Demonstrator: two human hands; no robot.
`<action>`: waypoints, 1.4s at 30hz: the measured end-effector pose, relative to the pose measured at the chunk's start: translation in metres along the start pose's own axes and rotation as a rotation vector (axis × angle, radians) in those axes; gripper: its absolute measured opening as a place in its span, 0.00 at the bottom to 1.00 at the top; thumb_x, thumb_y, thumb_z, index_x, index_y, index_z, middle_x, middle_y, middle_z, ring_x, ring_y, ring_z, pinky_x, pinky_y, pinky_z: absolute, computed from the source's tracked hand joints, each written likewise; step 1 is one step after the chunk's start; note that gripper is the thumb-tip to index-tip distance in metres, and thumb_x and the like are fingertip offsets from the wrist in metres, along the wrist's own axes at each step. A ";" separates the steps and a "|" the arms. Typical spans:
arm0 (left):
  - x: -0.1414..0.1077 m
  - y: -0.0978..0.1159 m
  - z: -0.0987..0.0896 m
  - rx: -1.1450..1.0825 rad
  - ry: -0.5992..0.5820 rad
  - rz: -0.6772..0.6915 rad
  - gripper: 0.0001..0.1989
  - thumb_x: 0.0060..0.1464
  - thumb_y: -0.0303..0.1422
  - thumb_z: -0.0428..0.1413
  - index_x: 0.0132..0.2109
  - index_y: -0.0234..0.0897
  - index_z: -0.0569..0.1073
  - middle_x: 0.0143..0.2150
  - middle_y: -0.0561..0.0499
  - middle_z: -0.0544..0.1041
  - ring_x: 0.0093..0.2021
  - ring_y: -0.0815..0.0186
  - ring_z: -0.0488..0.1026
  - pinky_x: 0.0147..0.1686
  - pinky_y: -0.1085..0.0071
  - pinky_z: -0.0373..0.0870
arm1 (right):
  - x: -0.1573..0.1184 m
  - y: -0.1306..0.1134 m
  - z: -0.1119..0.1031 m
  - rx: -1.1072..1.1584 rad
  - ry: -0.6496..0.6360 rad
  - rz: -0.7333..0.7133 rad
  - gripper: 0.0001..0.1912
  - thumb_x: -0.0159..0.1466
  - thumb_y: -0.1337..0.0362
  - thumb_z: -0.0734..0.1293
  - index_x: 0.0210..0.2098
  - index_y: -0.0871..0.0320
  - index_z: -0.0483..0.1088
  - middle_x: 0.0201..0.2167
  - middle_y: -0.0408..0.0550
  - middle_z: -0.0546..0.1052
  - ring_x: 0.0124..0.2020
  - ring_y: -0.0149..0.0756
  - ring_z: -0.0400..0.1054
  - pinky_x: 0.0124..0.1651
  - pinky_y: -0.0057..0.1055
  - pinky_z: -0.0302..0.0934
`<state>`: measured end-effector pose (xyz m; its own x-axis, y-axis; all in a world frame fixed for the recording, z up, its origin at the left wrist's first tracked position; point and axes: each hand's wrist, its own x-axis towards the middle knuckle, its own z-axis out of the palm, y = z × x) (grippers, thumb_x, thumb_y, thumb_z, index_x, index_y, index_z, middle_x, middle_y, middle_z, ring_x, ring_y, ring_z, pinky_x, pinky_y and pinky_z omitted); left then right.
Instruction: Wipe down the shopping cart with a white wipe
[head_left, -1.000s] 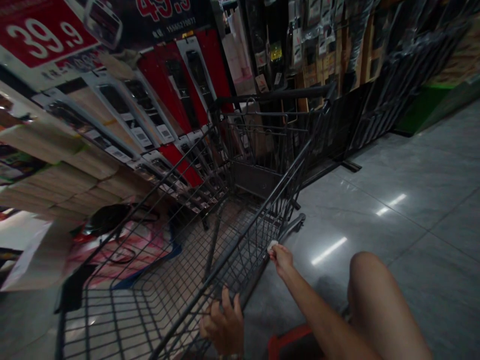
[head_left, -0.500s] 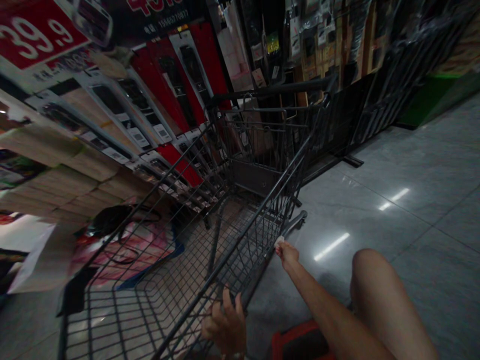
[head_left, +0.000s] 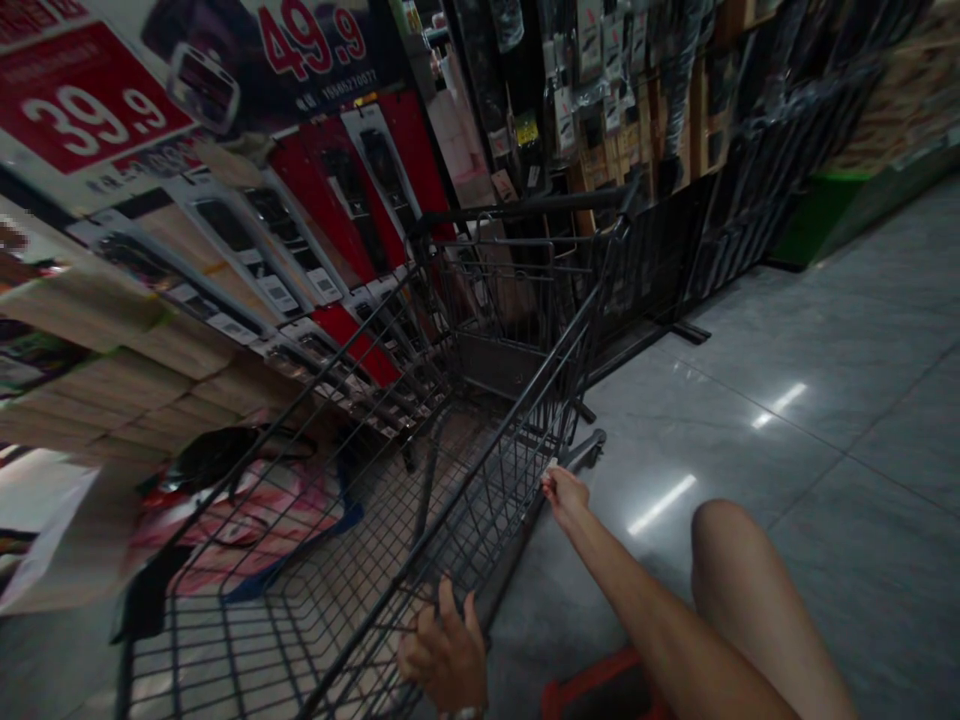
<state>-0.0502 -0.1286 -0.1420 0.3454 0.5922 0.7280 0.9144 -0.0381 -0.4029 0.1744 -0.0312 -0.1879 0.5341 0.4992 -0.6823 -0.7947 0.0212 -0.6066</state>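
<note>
At the lower centre, the left hand [head_left: 444,655] has its fingers curled over the shopping cart [head_left: 420,470] side wire, steadying it. The right hand [head_left: 564,492] pinches a small white wad [head_left: 551,466] against the cart's side (likely wiping). The basket looks empty.

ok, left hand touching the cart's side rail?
Touching. Head view shows the left hand with fingers curled over the shopping cart side rail, no gap.

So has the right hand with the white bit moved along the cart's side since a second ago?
Cannot tell: the right hand stays at the same spot on the cart side wire; the small shift looks like camera motion.
</note>
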 end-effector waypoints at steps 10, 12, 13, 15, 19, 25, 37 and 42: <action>-0.001 0.001 0.000 -0.011 -0.021 -0.007 0.19 0.49 0.43 0.59 0.47 0.39 0.75 0.36 0.44 0.72 0.37 0.56 0.65 0.39 0.57 0.62 | -0.012 -0.026 0.004 0.037 -0.026 -0.025 0.10 0.41 0.67 0.73 0.23 0.60 0.69 0.13 0.39 0.72 0.13 0.25 0.63 0.16 0.21 0.58; 0.002 0.003 -0.003 0.017 -0.015 0.005 0.19 0.50 0.43 0.58 0.46 0.37 0.75 0.36 0.43 0.72 0.37 0.56 0.64 0.38 0.57 0.63 | -0.012 -0.026 0.005 0.019 -0.024 -0.053 0.12 0.39 0.65 0.74 0.23 0.61 0.70 0.12 0.39 0.72 0.13 0.25 0.62 0.15 0.21 0.56; 0.004 0.004 -0.004 0.016 -0.009 -0.003 0.18 0.51 0.43 0.57 0.46 0.37 0.75 0.35 0.43 0.72 0.37 0.56 0.64 0.38 0.56 0.63 | -0.011 -0.024 0.005 0.009 -0.018 -0.063 0.13 0.38 0.65 0.74 0.23 0.61 0.70 0.11 0.39 0.71 0.12 0.25 0.61 0.15 0.21 0.55; 0.006 0.005 -0.006 0.000 0.001 -0.031 0.17 0.52 0.43 0.55 0.44 0.37 0.75 0.35 0.43 0.72 0.37 0.56 0.64 0.39 0.56 0.62 | -0.010 -0.020 0.005 -0.007 -0.005 -0.073 0.12 0.37 0.64 0.73 0.21 0.61 0.70 0.10 0.38 0.70 0.12 0.25 0.61 0.14 0.21 0.54; 0.007 0.007 -0.005 -0.013 -0.005 -0.063 0.17 0.50 0.43 0.56 0.44 0.38 0.75 0.35 0.43 0.72 0.37 0.55 0.64 0.40 0.55 0.62 | -0.004 -0.009 0.003 -0.028 0.015 -0.082 0.11 0.39 0.62 0.72 0.21 0.59 0.69 0.10 0.37 0.69 0.12 0.25 0.61 0.15 0.21 0.54; 0.000 0.005 0.003 0.007 0.030 -0.075 0.20 0.47 0.46 0.58 0.45 0.41 0.75 0.34 0.45 0.72 0.37 0.57 0.64 0.38 0.56 0.63 | 0.006 0.007 -0.009 -0.104 0.052 -0.073 0.09 0.39 0.63 0.71 0.18 0.60 0.68 0.08 0.37 0.68 0.11 0.27 0.61 0.14 0.22 0.53; -0.015 -0.007 0.014 0.034 -0.032 -0.013 0.20 0.43 0.47 0.61 0.43 0.44 0.75 0.34 0.45 0.71 0.37 0.55 0.65 0.37 0.54 0.64 | 0.028 0.015 -0.019 -0.106 0.225 0.037 0.10 0.43 0.69 0.72 0.17 0.59 0.65 0.07 0.35 0.66 0.09 0.26 0.61 0.13 0.20 0.55; -0.006 -0.001 0.012 0.093 0.002 -0.017 0.20 0.45 0.47 0.60 0.43 0.40 0.75 0.34 0.44 0.71 0.38 0.54 0.64 0.37 0.54 0.64 | 0.026 0.006 -0.006 -0.043 0.217 0.106 0.09 0.46 0.73 0.70 0.19 0.60 0.66 0.09 0.37 0.69 0.11 0.26 0.63 0.14 0.19 0.58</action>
<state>-0.0559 -0.1220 -0.1526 0.3308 0.5907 0.7360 0.8965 0.0468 -0.4406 0.1855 -0.0235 -0.2117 0.5014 0.2986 -0.8121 -0.8391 -0.0609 -0.5405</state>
